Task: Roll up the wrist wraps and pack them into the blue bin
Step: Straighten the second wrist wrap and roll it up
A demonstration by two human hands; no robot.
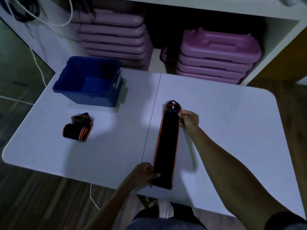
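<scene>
Black elastic edged in orange, the long wrist wrap lies stretched flat on the white table. It runs from the near edge away from the person, just right of the table's centre seam. The left hand holds its near end in a narrow grip, thumb on top of the fabric and fingers curled at the left edge. The right hand pinches the right edge close to the far end, just short of the thumb loop, its grip likewise closed on the cloth. A second wrist wrap, loosely folded, lies well apart on the left half of the table. Beyond it, near the far left corner, stands the blue bin, open at the top and apart from both wraps. Behind the table, purple step platforms are stacked in a white shelf unit.
</scene>
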